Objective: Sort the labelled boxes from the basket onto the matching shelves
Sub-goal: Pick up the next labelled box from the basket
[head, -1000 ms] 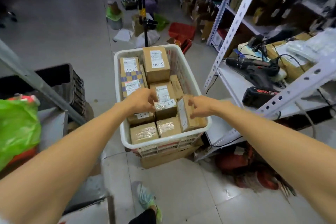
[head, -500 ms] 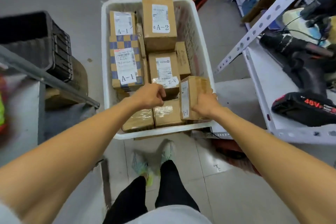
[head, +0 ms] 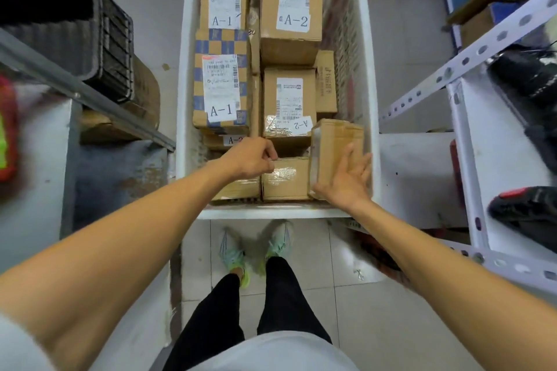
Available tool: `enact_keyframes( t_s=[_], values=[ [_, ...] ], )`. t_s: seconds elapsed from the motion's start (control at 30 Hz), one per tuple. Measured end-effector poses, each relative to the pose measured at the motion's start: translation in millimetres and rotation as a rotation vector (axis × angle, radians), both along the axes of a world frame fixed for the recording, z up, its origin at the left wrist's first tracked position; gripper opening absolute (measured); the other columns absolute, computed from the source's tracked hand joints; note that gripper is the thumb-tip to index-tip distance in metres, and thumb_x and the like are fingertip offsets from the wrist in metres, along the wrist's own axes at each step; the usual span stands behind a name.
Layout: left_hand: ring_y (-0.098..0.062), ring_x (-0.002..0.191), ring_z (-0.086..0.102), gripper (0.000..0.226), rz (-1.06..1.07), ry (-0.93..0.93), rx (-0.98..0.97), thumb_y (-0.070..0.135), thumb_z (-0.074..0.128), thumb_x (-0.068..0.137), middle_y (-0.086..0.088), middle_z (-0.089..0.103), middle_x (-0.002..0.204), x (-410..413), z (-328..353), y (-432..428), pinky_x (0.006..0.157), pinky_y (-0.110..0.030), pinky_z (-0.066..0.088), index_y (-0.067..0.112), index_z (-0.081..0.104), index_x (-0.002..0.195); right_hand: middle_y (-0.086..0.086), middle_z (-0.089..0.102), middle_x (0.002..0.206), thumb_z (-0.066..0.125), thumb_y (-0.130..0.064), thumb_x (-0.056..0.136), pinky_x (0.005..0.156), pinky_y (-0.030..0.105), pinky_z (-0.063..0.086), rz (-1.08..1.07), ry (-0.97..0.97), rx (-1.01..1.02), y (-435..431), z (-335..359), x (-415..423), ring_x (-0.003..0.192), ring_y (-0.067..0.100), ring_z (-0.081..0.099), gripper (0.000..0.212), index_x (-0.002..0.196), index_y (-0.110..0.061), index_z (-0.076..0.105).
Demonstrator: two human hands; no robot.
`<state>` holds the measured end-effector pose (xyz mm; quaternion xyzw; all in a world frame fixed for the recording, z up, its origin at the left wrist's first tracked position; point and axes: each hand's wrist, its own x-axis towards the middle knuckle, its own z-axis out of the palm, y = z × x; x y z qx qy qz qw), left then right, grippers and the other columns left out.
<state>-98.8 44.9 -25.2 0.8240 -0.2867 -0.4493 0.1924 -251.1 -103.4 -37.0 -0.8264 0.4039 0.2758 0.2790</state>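
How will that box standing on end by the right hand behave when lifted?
The upright box looks stiff: taped corrugated cardboard with square edges. Standing on a narrow face beside the basket wall, it may tip if nudged. Glossy tape could make it a bit slippery under the open right hand.

Both arms reach forward and down, bare to above the elbow and converging toward the middle. The left arm (head: pixel 135 238) runs up from the lower left, its wrist straight. The left hand (head: pixel 251 159) is back-up with its fingers (head: pixel 268 156) curled under tightly; whether they pinch anything cannot be told. The right arm (head: pixel 437 253) comes in from the lower right. The right hand (head: pixel 346 181) is turned palm inward, fingers straight and slightly spread, pointing away from the body, thumb (head: pixel 321 190) stretched out to the left. The hands are near each other but apart.
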Motion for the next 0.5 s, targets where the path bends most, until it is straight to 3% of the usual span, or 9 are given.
enact_keyframes(
  t_s=[0.1,0.17,0.23,0.33,0.43,0.5],
  values=[
    [-0.014,0.090,0.063,0.023,-0.003,0.010,0.012,0.011,0.064,0.086,0.000,0.065,0.092,-3.5,2.8,-4.9,0.084,-0.028,0.051,0.014,0.064,0.109,0.021,-0.037,0.150,0.073,-0.042,0.081,0.109,0.069,0.019,0.144,0.006,-0.021,14.4,-4.7,1.3,0.144,0.048,-0.006,0.125,0.143,-0.036,-0.034],
    [-0.013,0.088,0.062,0.023,-0.017,0.007,0.003,0.011,0.064,0.086,0.003,0.064,0.088,-4.0,6.8,-8.9,0.084,-0.028,0.050,0.015,0.064,0.108,0.028,-0.030,0.151,0.073,-0.046,0.080,0.107,0.071,0.018,0.191,0.019,-0.096,21.3,-9.8,7.5,0.143,0.051,-0.003,0.125,0.144,-0.033,-0.033],
    [-0.012,0.086,0.063,0.023,-0.008,-0.007,-0.024,0.011,0.064,0.085,0.003,0.065,0.088,-0.8,12.5,-11.0,0.083,-0.028,0.050,0.016,0.064,0.107,0.034,-0.009,0.153,0.070,-0.049,0.081,0.109,0.067,0.017,0.169,-0.018,-0.178,23.6,-12.7,14.3,0.142,0.051,0.007,0.118,0.149,-0.024,-0.023],
    [-0.012,0.088,0.063,0.022,0.016,-0.005,-0.043,0.011,0.064,0.086,0.001,0.065,0.092,4.6,19.4,-6.1,0.083,-0.026,0.049,0.016,0.064,0.108,0.031,0.019,0.146,0.069,-0.043,0.083,0.108,0.057,0.028,0.135,-0.134,-0.269,21.9,-12.0,18.6,0.132,0.045,0.028,0.105,0.152,-0.016,-0.005],
    [-0.012,0.089,0.062,0.022,0.024,-0.023,-0.035,0.012,0.063,0.087,0.002,0.064,0.092,7.2,21.3,2.8,0.087,-0.028,0.048,0.016,0.063,0.108,0.026,0.022,0.139,0.074,-0.034,0.080,0.101,0.056,0.035,0.099,-0.183,-0.221,17.1,-10.6,21.2,0.124,0.043,0.033,0.112,0.152,-0.027,-0.011],
    [-0.013,0.091,0.062,0.022,0.030,-0.023,-0.037,0.012,0.064,0.087,0.002,0.065,0.093,7.2,24.3,7.5,0.090,-0.030,0.049,0.015,0.063,0.109,0.026,0.016,0.145,0.077,-0.026,0.078,0.104,0.062,0.031,-0.024,-0.236,-0.102,14.7,-9.2,23.7,0.131,0.046,0.026,0.118,0.151,-0.036,-0.016]
  ],
)
